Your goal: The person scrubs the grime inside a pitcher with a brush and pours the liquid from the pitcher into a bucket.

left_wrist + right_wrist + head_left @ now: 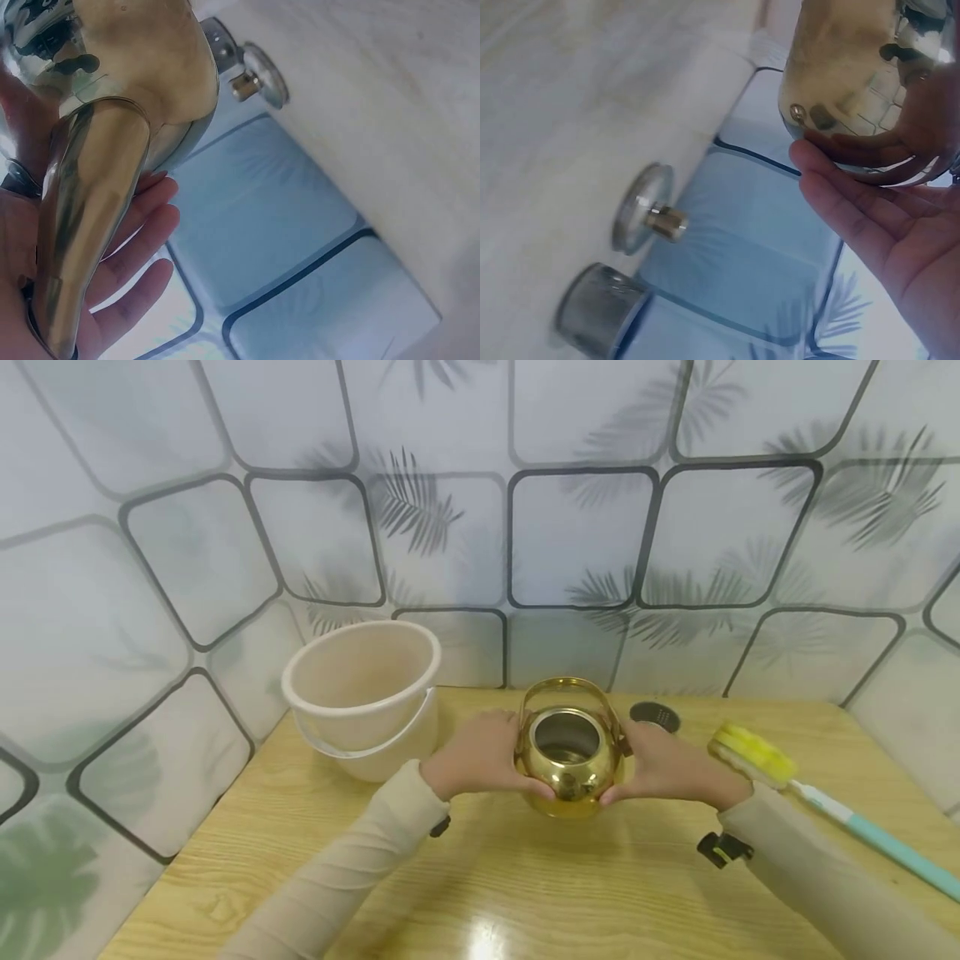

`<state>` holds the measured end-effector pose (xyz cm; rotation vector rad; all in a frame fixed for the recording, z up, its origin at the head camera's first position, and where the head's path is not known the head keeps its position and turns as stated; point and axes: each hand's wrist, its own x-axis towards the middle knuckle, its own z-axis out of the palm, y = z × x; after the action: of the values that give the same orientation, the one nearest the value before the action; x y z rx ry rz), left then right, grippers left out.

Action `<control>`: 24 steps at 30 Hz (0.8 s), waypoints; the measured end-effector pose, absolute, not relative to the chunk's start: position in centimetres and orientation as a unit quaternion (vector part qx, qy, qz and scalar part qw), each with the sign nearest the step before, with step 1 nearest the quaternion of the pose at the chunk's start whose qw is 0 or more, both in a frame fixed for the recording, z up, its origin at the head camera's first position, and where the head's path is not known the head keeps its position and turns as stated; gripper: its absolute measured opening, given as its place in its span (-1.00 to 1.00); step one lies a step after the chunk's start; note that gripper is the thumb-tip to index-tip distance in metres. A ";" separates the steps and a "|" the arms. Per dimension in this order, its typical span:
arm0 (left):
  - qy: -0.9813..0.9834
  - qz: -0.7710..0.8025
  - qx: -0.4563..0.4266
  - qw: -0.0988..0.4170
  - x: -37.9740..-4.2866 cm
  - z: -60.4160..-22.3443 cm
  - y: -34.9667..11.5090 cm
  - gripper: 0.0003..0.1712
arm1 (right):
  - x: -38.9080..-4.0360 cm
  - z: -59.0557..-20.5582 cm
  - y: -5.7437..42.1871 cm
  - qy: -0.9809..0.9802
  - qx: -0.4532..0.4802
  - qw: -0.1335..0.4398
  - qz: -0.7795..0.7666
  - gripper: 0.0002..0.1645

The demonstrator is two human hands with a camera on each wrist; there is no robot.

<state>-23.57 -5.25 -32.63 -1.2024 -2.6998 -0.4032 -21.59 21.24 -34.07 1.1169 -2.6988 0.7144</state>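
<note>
Both hands hold a shiny gold teapot between them, its round mouth uncovered and its arched handle standing up. My left hand grips its left side, thumb on the front; the left wrist view shows the spout lying along that palm. My right hand grips the opposite side, with fingers at the body's lower edge in the right wrist view. Behind the teapot are a round lid with a gold knob and a metal strainer. The head view has the lid hidden.
A cream bucket with its handle down stands at the back left of the wooden table. On the right lies a yellow-headed brush with a white and turquoise handle. Patterned walls close off the back and sides.
</note>
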 end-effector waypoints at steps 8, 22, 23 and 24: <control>-0.888 -0.171 -0.424 0.052 -24.5 -30.0 -6.2 0.02 | -22.6 -31.4 20.3 -0.886 0.380 0.053 0.261 0.27; -0.914 -0.113 -0.382 0.081 -25.3 -23.3 -7.9 0.05 | -24.6 -24.8 18.6 -0.898 0.357 0.029 0.257 0.24; -0.914 -0.112 -0.382 0.080 -25.5 -22.8 -8.1 0.06 | -24.8 -24.3 18.4 -0.900 0.356 0.031 0.252 0.25; -0.914 -0.111 -0.383 0.081 -25.6 -22.4 -8.3 0.06 | -24.9 -23.8 18.2 -0.905 0.349 0.035 0.242 0.25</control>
<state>-25.62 -8.33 -22.38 -1.1434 -2.7310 -0.3304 -24.94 18.20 -23.81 1.0720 -2.7809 0.7448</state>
